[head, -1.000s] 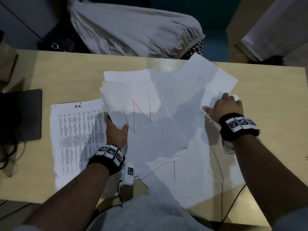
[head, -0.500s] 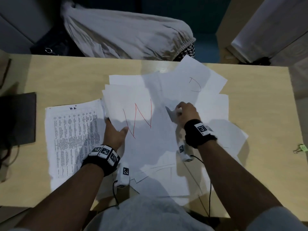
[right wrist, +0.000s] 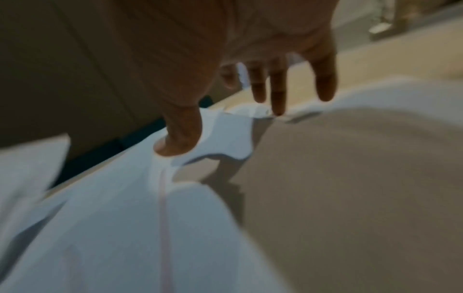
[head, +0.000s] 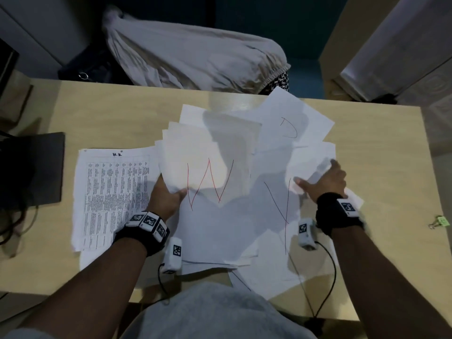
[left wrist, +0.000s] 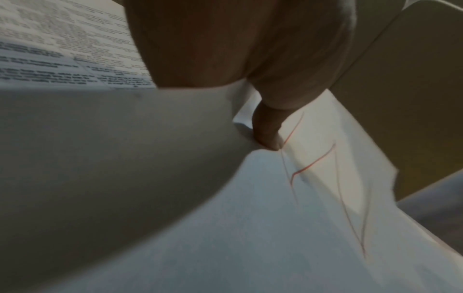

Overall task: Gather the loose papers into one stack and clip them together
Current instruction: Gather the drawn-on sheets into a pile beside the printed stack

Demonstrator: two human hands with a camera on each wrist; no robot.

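Loose white papers (head: 220, 228) lie fanned across the middle of the wooden table (head: 110, 111), some marked in red pen. My left hand (head: 171, 189) grips the pile's left edge; its thumb (left wrist: 268, 136) presses on the sheet with the red zigzag (left wrist: 325, 178), and its fingers are hidden beneath. My right hand (head: 315, 177) rests spread on the sheets at the right; in the right wrist view, my right hand (right wrist: 225, 123) shows straight fingers (right wrist: 275, 95) touching a buckled paper edge. A small green binder clip (head: 440, 222) lies apart near the table's right edge.
A printed text sheet (head: 115, 192) lies left of the pile, partly under it. A dark flat device (head: 31, 172) with cables sits at the table's left edge. A cloth-draped seat (head: 195, 59) stands behind the table. Some sheets overhang the near edge (head: 269, 285).
My right hand went from the right to the pile's middle and is now back on the right-hand sheets. A sheet with a long red stroke now shows centre-right. My left hand kept its hold.
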